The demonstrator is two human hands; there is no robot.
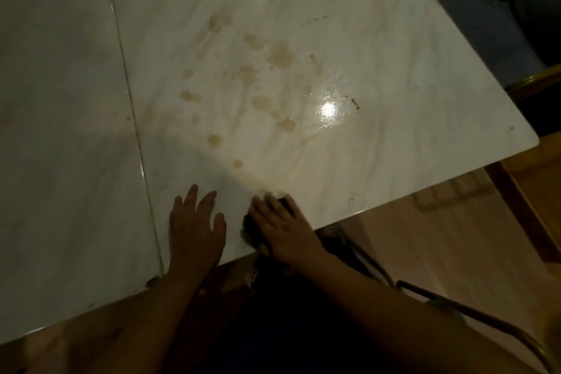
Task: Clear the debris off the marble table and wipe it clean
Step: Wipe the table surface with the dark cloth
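While the right hand (282, 227) presses the dark cloth (247, 223) flat-fingered, no closed grip, it could slide off the surface (425, 85) edge. Beside the cloth, left hand (194, 221) flat, empty. Beyond the cloth, stains (279, 54) may just smear.

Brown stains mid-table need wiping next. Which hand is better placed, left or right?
Right. The right hand presses flat on the dark cloth at the near edge, with the brown stains ahead of it on the marble table. The left hand lies bare and flat beside it, holding nothing.
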